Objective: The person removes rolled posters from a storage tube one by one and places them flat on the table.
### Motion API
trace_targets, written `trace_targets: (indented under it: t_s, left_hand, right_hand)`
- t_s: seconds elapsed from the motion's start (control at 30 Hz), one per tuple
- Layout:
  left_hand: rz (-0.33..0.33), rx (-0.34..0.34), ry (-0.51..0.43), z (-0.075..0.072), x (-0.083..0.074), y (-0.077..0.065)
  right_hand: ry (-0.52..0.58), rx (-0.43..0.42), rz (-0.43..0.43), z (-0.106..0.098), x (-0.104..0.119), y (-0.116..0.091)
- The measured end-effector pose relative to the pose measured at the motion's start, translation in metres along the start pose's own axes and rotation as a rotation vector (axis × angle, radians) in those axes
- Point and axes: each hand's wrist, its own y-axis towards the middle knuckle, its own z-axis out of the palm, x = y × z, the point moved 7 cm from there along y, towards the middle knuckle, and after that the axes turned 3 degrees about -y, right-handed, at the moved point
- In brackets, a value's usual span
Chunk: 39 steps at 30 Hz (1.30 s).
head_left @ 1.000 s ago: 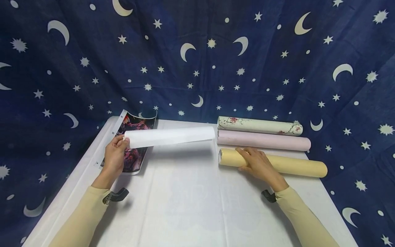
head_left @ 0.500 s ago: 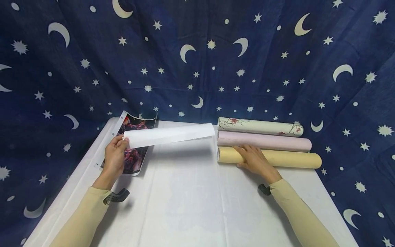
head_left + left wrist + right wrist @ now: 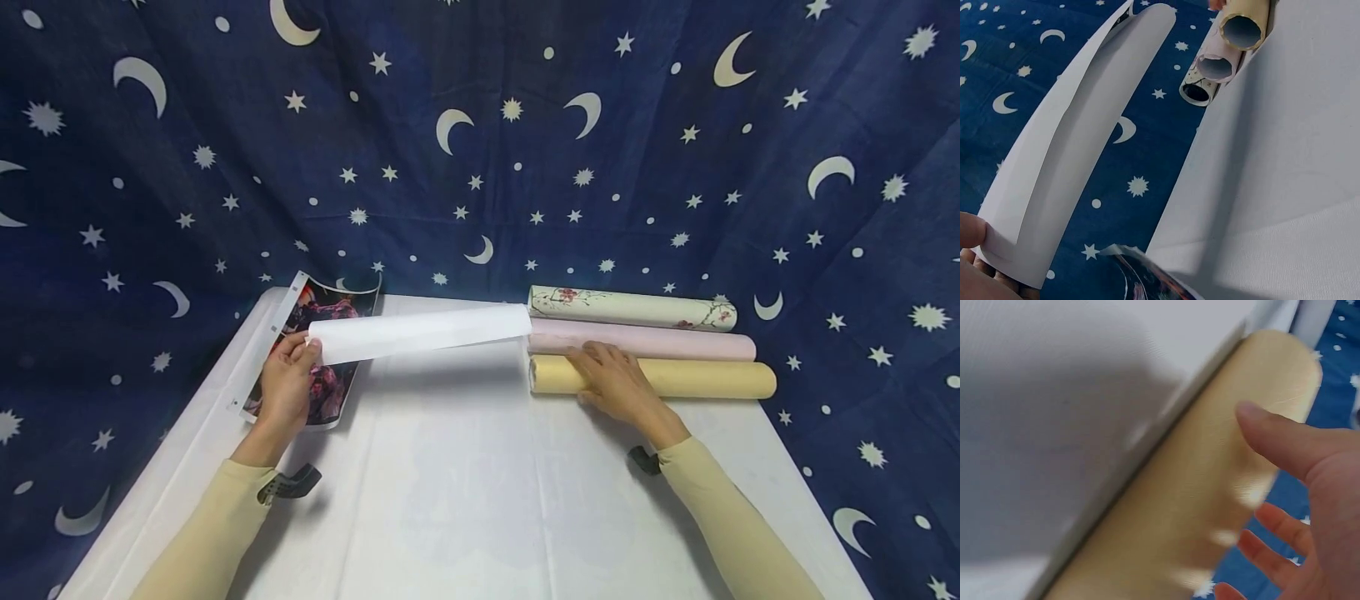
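Observation:
My left hand [image 3: 288, 379] pinches the near end of a loosely rolled white sheet of paper [image 3: 420, 332], held above the table. In the left wrist view, the rolled sheet [image 3: 1079, 137] has a loose long edge, with the thumb on its end. My right hand [image 3: 618, 383] is over a yellow roll [image 3: 712, 378]. Its thumb and fingers look spread along the yellow roll [image 3: 1197, 462] in the right wrist view; contact is hard to tell. A pink roll [image 3: 675, 342] and a white floral roll [image 3: 637, 307] lie behind the yellow one, side by side.
A dark printed poster [image 3: 333, 392] with curling edges lies at the table's left, partly under the white sheet and left hand. White cloth covers the table [image 3: 450, 500]. A blue curtain [image 3: 480, 150] with moons and stars hangs behind.
The yellow roll has moved back against the pink roll along with my right hand. My left hand and the white sheet have shifted slightly right.

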Motion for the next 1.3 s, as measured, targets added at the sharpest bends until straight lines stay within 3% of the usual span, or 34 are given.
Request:
trace_targets:
  t_s: [0.2,0.47,0.8,1.07,1.3]
  left_hand:
    - [0.039,0.028,0.028,0.009,-0.003,-0.005]
    - [0.027,0.029,0.027,0.019,-0.003,-0.011]
    - [0.113,0.087,0.088,0.048,-0.01,-0.026]
    - [0.094,0.146,0.171,0.072,-0.001,-0.039]
    - [0.16,0.193,0.147,0.091,-0.002,-0.047]
  right_hand:
    - [-0.024,-0.113,0.04,-0.03,0.01,-0.009]
    - [-0.058,-0.258,-0.014,-0.066,0.03,-0.025]
    - [-0.018,-0.435,-0.095,-0.1,0.069,-0.032]
    - [-0.037,-0.426,-0.16,-0.102,0.102,-0.023]
    - [-0.061,-0.398,-0.204,-0.098,0.119,-0.011]
